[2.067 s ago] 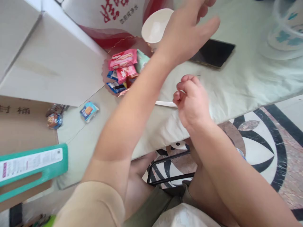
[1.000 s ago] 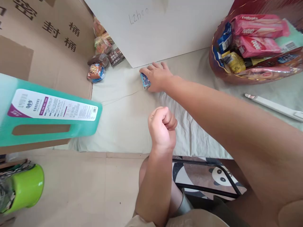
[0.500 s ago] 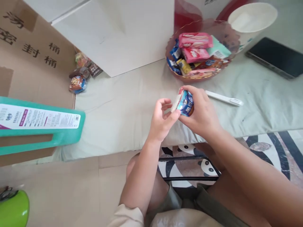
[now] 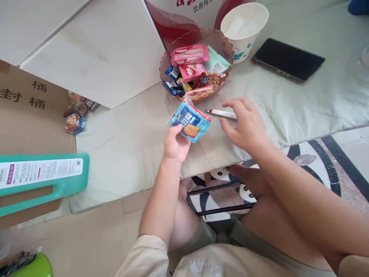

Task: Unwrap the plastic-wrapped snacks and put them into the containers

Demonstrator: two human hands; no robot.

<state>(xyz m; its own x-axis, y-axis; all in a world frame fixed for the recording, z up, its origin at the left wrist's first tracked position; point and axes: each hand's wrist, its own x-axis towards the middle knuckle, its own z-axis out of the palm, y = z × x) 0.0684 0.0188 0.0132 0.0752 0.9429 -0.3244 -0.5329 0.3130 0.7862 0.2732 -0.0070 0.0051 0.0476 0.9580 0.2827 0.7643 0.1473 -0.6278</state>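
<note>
My left hand (image 4: 174, 145) grips a small blue snack packet (image 4: 190, 122) by its lower edge and holds it up above the pale cloth-covered table (image 4: 132, 138). To its right my right hand (image 4: 245, 125) hovers with fingers spread, holding nothing, right over a white pen-like stick (image 4: 219, 113) that lies on the cloth. Just behind both stands a pink glass bowl (image 4: 220, 40) filled with several wrapped snacks, among them pink wafer packs (image 4: 189, 54).
A white paper cup (image 4: 243, 27) and a dark phone (image 4: 287, 59) lie at the back right. A white box (image 4: 86, 50), a brown carton (image 4: 31, 115) and loose snacks (image 4: 75, 118) sit left. A teal jug (image 4: 40, 179) juts in front left.
My right hand picked the blue packet off the cloth by the white box, brought it to the middle and passed it to my left hand; my right hand now hangs free.
</note>
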